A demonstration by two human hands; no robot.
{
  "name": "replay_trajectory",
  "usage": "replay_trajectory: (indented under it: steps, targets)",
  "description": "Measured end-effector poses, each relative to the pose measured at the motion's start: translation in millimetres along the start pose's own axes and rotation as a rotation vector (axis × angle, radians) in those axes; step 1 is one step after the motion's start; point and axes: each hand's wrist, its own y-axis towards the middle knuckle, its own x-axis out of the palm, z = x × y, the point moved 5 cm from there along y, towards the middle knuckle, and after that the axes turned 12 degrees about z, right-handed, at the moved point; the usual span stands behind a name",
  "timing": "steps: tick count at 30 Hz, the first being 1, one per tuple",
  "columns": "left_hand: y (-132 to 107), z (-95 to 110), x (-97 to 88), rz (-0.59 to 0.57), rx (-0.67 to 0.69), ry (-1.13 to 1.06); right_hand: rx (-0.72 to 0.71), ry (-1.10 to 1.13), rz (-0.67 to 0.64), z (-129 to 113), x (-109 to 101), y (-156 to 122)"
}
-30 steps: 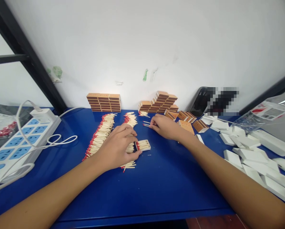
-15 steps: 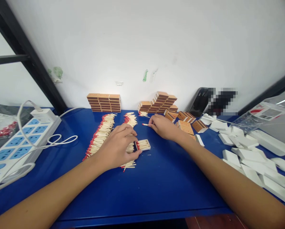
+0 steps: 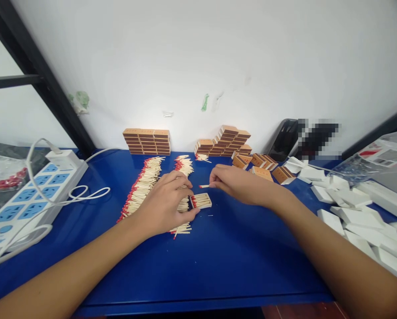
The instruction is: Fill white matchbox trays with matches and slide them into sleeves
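My left hand is closed around the left end of a small white matchbox tray, thumb at the near side and fingers at the far side. Red-headed matches lie side by side in that tray. Just beyond the tray, my right hand pinches a single match, its red head pointing left. Under and behind my left hand runs a row of loose matches, partly hidden by the hand. A longer, wider row of matches lies to its left.
Matchboxes stand in a neat stack and a stepped stack against the wall. Loose matchboxes lie right of my right hand. White trays are heaped at the right. A power strip with cables lies left; a phone leans on the wall.
My right hand has moved nearer to me with the pinched match, from beside the small far pile of matches to just above the tray. My left hand stays at the tray.
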Motion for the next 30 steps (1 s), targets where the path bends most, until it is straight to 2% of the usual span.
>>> replay_trajectory:
  steps: [4, 7, 13, 19, 24, 30]
  targets:
    - [0.4, 0.2, 0.5, -0.017, 0.005, 0.003, -0.039, 0.016, -0.082, -26.4, 1.3, -8.0]
    - [1.0, 0.6, 0.2, -0.022, 0.008, 0.005, -0.056, 0.011, -0.105, -35.3, 7.4, -9.7]
    - [0.8, 0.6, 0.2, -0.011, 0.012, 0.009, -0.045, 0.043, -0.114, -30.4, 13.0, -8.3]
    - [0.7, 1.4, 0.2, -0.012, 0.020, -0.003, -0.090, 0.107, -0.037, -33.6, 9.2, -3.5]
    - [1.5, 1.4, 0.6, -0.028, 0.019, -0.004, -0.095, 0.133, -0.064, -36.1, 15.1, -3.4]
    - [1.2, 4.3, -1.5, -0.044, 0.022, -0.004, -0.085, 0.133, -0.070, -42.3, 3.9, -2.5]
